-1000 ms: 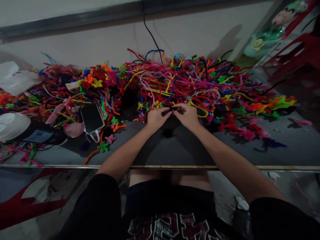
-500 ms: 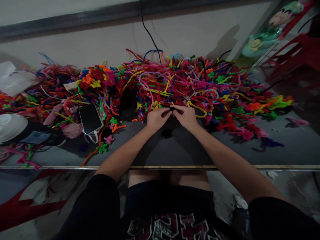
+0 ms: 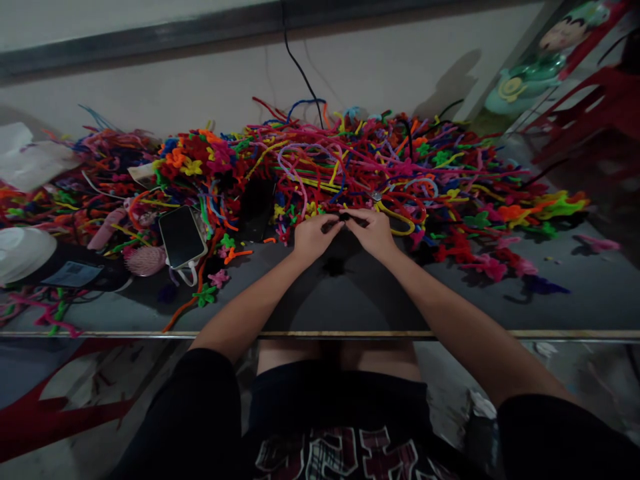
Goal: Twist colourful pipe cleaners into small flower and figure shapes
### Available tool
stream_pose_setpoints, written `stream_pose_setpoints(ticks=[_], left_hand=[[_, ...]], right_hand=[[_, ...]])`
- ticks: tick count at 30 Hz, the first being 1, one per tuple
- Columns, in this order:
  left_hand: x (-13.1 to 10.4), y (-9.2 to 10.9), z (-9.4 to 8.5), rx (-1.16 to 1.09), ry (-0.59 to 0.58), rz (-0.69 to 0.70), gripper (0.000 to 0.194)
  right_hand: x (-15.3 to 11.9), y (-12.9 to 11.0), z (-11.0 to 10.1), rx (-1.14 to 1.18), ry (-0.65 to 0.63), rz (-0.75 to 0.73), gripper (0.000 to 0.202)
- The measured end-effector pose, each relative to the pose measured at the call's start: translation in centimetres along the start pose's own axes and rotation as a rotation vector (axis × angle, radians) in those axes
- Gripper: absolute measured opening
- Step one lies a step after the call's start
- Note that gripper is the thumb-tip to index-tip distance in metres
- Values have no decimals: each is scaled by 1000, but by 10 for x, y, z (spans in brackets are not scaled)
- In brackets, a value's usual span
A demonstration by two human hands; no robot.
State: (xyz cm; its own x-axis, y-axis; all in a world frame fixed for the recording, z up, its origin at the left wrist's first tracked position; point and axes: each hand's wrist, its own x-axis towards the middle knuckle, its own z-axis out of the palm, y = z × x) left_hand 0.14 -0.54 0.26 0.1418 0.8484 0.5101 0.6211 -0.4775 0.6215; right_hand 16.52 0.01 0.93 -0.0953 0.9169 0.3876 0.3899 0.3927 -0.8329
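My left hand (image 3: 315, 237) and my right hand (image 3: 371, 232) meet fingertip to fingertip over the table. Both are closed in a pinch around a small black fuzzy piece (image 3: 344, 217), which looks like black pipe cleaner; the fingers cover most of it. Below them on the table lies a black pipe-cleaner flower (image 3: 334, 267). Just beyond my hands is the front of a heap of coloured pipe cleaners (image 3: 320, 157). Scissors with yellow and red handles (image 3: 403, 223) rest on the heap beside my right hand.
At left are a phone (image 3: 183, 237) with a white cable, a pink spiky ball (image 3: 145, 261) and a large dark bottle (image 3: 75, 270) on its side. A dark phone (image 3: 257, 208) leans near the heap's middle. Pink and red flowers (image 3: 487, 267) lie at right. The table edge (image 3: 345, 335) runs before me.
My hands stay in nearly the same place, with only a slight shift of the fingers around the black piece. The camera view has moved very slightly.
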Motion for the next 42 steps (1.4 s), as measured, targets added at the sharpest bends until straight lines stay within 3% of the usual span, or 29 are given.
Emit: stream_pose_setpoints(ticks=[12,24,28,34,42], left_hand=[[-1,-1,0,-109,-31,-45,15],[3,-4,1,83,-84,35,14],[7,-9,-1,-26,-130,34,15],[13,-23,0,-365,-298,-34,17],[11,-14,6,-532,-143,-227,24]], right_hand=[[0,0,-2,-80,-39,-52,25],[0,2,-1,-164,-51,-42,26],[0,5,0,-90,-69,-22,24],[3,9,-2,162,-193,117,24],[8,13,4,295,-64,289,25]])
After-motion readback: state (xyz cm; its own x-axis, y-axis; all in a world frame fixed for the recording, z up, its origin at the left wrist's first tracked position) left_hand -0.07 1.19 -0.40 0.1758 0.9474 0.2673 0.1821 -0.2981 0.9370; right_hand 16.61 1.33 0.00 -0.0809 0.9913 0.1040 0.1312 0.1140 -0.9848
